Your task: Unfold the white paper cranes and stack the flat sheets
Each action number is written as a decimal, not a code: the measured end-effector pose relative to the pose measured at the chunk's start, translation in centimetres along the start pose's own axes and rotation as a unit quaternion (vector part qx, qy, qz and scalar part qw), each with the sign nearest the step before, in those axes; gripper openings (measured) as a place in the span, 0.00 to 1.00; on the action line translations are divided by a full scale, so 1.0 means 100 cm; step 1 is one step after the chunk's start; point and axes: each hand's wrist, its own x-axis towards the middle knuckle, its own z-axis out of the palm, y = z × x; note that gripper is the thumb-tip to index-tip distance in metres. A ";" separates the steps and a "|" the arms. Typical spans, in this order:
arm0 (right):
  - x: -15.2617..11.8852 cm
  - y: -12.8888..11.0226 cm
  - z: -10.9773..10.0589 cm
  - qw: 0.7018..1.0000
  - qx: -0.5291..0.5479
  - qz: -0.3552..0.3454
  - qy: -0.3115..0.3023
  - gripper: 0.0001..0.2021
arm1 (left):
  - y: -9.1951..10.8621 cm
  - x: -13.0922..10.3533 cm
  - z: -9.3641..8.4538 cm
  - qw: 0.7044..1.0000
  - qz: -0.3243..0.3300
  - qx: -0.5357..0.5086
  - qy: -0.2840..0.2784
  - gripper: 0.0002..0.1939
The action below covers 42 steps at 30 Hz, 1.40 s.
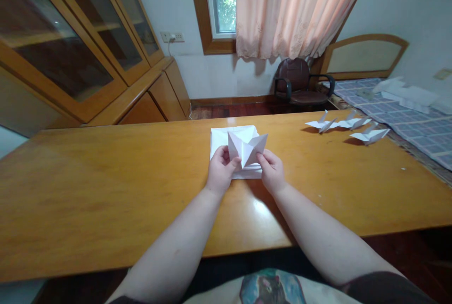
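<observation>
A partly folded piece of white paper [247, 149] is held up between my two hands, its creased flaps spread apart. My left hand [221, 168] pinches its left side, with the thumb near the bottom point. The right side is gripped by my right hand [272, 168] between thumb and fingers. Beneath them a stack of white paper sheets [219, 137] lies on the wooden table [141, 191], partly covered by the folded piece and my hands.
Several folded white paper birds [370, 135] stand at the table's right back. Beyond the table are a brown armchair [299, 80] and a bed [399, 110] with white items on it. A wooden cabinet [137, 92] stands at the left.
</observation>
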 end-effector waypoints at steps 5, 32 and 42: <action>0.001 0.008 0.001 0.993 0.110 0.053 -0.009 0.15 | 0.005 -0.002 0.000 1.000 -0.010 0.013 -0.012 0.20; 0.010 0.014 0.013 0.945 0.248 0.182 -0.108 0.23 | 0.000 0.009 -0.001 0.984 -0.092 -0.151 0.014 0.22; 0.008 0.006 0.013 0.940 0.245 0.211 -0.112 0.16 | -0.001 0.009 -0.002 0.988 -0.097 -0.122 0.012 0.20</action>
